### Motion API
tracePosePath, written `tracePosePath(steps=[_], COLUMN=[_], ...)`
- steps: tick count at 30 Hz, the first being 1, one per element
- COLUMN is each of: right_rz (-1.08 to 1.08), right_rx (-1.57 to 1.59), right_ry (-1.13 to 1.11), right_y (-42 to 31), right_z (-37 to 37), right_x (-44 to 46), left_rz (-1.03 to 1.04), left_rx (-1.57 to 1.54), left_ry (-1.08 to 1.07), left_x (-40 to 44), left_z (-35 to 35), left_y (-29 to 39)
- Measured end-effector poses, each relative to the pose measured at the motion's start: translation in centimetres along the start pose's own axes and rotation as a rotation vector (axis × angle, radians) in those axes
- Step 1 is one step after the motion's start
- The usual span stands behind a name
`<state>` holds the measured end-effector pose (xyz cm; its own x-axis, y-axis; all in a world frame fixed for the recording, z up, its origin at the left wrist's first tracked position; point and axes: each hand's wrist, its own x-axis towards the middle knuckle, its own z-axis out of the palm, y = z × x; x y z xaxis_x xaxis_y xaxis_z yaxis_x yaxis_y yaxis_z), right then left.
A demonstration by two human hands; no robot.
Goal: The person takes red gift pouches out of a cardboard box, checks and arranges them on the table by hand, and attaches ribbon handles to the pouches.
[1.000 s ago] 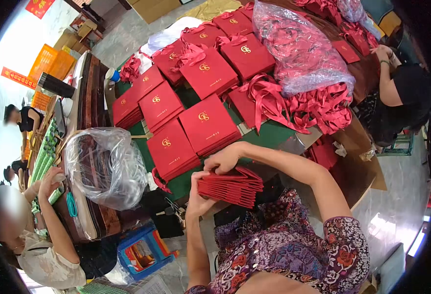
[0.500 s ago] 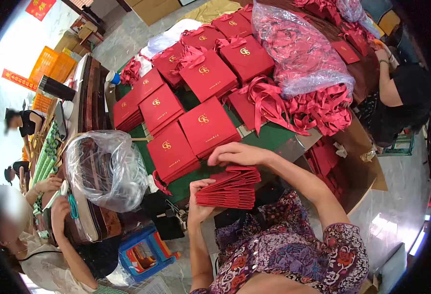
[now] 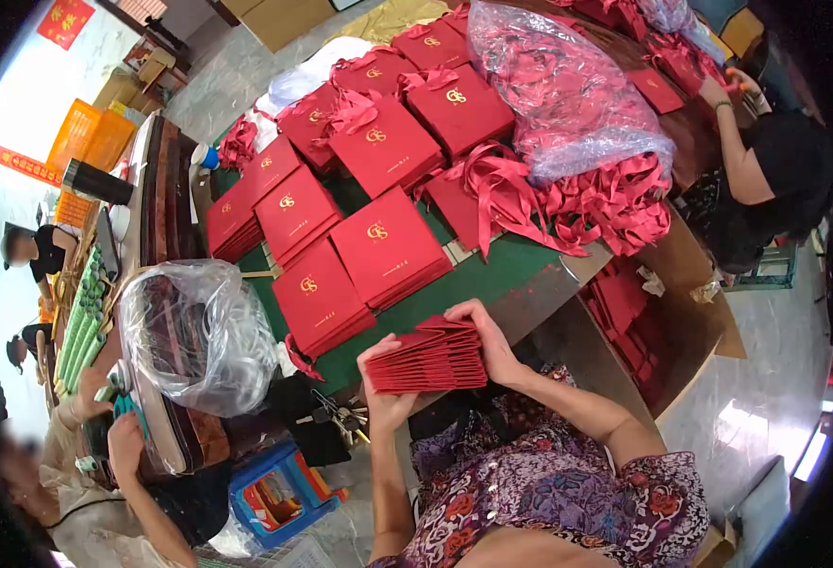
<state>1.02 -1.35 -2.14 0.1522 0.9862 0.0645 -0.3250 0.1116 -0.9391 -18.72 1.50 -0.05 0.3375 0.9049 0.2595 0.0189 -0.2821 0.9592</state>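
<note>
A thick stack of red paper bags [image 3: 428, 362], folded flat, is held upright on edge in front of my body. My left hand [image 3: 390, 381] grips its left end, and my right hand [image 3: 488, 343] closes round the right end with the fingers over the top. Just beyond, on the green table top, lie piles of red bags [image 3: 390, 248] with gold lettering; the nearest pile [image 3: 322, 298] is left of the stack. Red ribbons [image 3: 506, 204] trail over another bag farther right.
A clear plastic sack of red ribbon [image 3: 563, 95] lies at the back right. To the left stands an open clear plastic bag [image 3: 198, 336], near keys [image 3: 340, 417] and a blue stool [image 3: 284, 492]. Co-workers sit left and right. A cardboard box [image 3: 686, 312] holds more red bags.
My right hand has come down from above the stack onto its right end. The fanned-out bags are now pressed more evenly together between both hands. The view has shifted slightly.
</note>
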Motion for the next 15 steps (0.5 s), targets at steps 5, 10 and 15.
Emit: tracePosePath(steps=[5, 10, 15], right_rz=[0.052, -0.061, -0.197], right_rx=[-0.059, -0.103, -0.247], right_ry=[-0.008, 0.003, 0.261], right_y=[0.9, -0.2, -4.2], right_z=[-0.8, -0.6, -4.8], right_x=[0.7, 0.6, -2.0], left_rz=[-0.133, -0.149, 0.180], left_rx=[0.064, 0.181, 0.399], left_ry=[0.149, 0.116, -0.041], left_x=[-0.7, -1.8, 0.7], left_z=[1.7, 0.5, 0.0], left_y=[0.5, -2.6, -0.9])
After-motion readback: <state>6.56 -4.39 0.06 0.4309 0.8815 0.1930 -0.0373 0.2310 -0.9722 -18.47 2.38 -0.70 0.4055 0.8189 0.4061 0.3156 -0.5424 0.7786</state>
